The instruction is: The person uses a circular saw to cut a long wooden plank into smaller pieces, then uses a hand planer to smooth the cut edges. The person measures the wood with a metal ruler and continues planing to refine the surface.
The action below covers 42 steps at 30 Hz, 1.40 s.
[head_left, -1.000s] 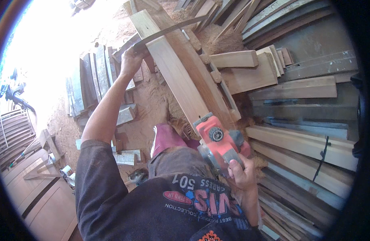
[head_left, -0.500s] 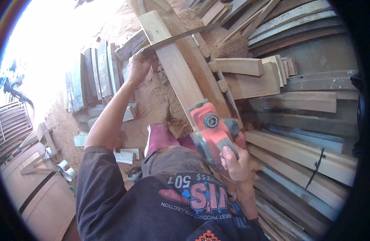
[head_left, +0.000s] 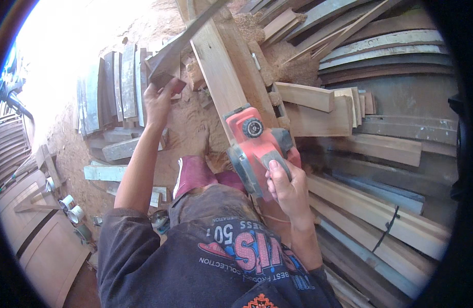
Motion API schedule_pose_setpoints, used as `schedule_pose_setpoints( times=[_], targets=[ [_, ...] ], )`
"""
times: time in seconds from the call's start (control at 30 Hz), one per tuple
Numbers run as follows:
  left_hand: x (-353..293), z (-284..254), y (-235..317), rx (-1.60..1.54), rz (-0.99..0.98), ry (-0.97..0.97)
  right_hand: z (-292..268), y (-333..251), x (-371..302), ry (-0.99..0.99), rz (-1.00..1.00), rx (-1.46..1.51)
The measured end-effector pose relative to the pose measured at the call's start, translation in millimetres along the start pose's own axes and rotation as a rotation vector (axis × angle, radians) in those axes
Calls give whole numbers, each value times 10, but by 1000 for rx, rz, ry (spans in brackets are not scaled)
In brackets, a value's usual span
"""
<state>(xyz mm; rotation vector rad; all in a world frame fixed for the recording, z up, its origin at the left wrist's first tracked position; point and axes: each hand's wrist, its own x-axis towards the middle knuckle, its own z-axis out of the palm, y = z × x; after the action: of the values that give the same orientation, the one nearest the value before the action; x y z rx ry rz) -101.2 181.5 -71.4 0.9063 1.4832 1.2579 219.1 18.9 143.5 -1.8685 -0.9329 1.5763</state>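
My right hand (head_left: 288,189) is wrapped round the rear handle of a red and black electric planer (head_left: 254,138). The planer sits on the near part of a pale wooden board (head_left: 221,69), which lies on a wider, darker timber beam (head_left: 241,56). Left of the board, my left hand (head_left: 158,102) is raised and closed on the handle end of a handsaw (head_left: 182,42). The saw's long dark blade slants up and to the right, over the board's far end. A small reddish part of the saw shows beside my fingers.
Cut wood blocks (head_left: 318,102) stand just right of the beam, near heaped sawdust (head_left: 293,66). Stacked planks (head_left: 375,205) fill the right side. Upright boards (head_left: 110,87) stand at the left, with cans (head_left: 71,208) and door panels (head_left: 51,246) at lower left.
My left hand has moved left with the handsaw, whose blade lay lower across the board before. The planer in my right hand has moved forward along the board.
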Motion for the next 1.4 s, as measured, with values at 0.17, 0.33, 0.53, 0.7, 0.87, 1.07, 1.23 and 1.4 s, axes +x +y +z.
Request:
schedule_pose_setpoints(
  times=[0.17,0.33,0.53,0.7,0.87,1.07,1.23,1.4],
  targets=[
    [-175,-508,34,-33,-154,240,69,-173,254,22,5,-112],
    [-416,-815,-25,-112,-193,376,176,-291,478,19,-63,-90],
    [-585,-710,-301,-193,-312,393,306,-504,779,-15,-116,-13],
    [-760,-257,-311,-165,-491,199,428,-660,1025,-11,-156,12],
    [-920,308,-146,-239,-605,-51,526,-810,1276,-14,-178,29],
    [-928,653,44,-142,-690,-212,651,-1076,1618,3,-267,-31],
    [-857,624,108,-113,-641,-252,887,-1470,2100,11,-302,-29],
    [-845,621,103,-79,-687,-243,1119,-1940,2796,-22,-339,-76]
  ],
)
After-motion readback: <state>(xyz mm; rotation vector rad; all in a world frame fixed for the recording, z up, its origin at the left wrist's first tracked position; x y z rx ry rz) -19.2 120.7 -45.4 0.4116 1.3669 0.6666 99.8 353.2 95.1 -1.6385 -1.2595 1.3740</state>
